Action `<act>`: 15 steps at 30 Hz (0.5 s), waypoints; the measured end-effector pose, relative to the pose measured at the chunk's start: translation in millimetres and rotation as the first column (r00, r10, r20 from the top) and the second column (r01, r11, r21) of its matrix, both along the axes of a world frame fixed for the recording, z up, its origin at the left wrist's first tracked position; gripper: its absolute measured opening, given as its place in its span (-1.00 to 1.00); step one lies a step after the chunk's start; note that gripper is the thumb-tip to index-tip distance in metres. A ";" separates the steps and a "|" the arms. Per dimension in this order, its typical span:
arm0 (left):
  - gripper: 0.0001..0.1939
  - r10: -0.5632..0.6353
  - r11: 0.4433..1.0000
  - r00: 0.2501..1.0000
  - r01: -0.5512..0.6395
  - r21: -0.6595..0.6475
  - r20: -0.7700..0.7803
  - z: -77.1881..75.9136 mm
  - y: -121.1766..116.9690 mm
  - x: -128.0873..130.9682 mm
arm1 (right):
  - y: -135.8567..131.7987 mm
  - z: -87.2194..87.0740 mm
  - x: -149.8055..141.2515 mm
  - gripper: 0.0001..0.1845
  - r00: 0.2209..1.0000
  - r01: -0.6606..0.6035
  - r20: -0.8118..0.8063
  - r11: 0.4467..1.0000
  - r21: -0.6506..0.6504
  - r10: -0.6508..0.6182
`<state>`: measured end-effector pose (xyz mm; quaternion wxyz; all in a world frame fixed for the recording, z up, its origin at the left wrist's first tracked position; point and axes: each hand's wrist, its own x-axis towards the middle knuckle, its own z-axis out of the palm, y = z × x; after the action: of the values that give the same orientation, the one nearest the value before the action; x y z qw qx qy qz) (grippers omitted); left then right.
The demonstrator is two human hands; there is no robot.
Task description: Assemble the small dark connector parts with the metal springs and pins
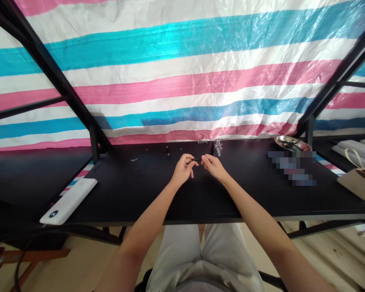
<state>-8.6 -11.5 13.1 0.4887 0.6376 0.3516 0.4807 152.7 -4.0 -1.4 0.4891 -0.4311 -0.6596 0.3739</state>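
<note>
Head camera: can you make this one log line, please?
left hand: holding thin dark piece | right hand: at its other end | table, left edge: white device

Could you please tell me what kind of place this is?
It looks like a makeshift workspace, though I cannot be sure: a black table stands before a striped plastic sheet, with dark frame bars slanting up at both sides.

The black table (124, 202) carried small metallic pieces (202, 142) at 12 o'clock, a silvery cluster (218, 148) at 1, a metal dish (292, 142) at 2, a white flat device (71, 200) at 9, pale scraps (134, 159) at 10 and a dark stub (168, 151) at 11.
</note>
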 end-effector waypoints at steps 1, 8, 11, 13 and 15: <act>-0.79 0.017 1.000 1.000 -0.017 0.012 -0.010 -0.8 0.2 0.1 | -0.7 0.6 -0.3 -0.51 1.000 0.004 0.005 1.000 0.007 -0.004; -0.82 0.147 0.977 0.962 -0.105 0.186 -0.228 -5.4 -1.0 -3.3 | -5.9 4.6 -1.4 -0.50 0.995 0.060 0.068 0.995 0.083 -0.066; -0.81 0.263 0.938 0.884 -0.140 0.318 -0.386 -5.3 -2.7 -5.3 | -7.1 5.4 -2.3 -0.51 0.995 0.058 0.079 0.994 0.096 -0.066; -0.79 0.337 0.908 0.823 -0.155 0.390 -0.457 -4.7 -4.0 -5.9 | -7.6 6.1 -3.0 -0.51 0.995 0.055 0.080 0.993 0.102 -0.063; -0.77 0.378 0.891 0.781 -0.160 0.426 -0.497 -4.0 -5.3 -5.8 | -8.2 7.0 -3.7 -0.50 0.995 0.047 0.083 0.993 0.107 -0.056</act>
<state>-14.4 -16.8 9.2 0.1612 0.7715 0.4751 0.3912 149.0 -12.2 5.5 0.4919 -0.4374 -0.6873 0.3070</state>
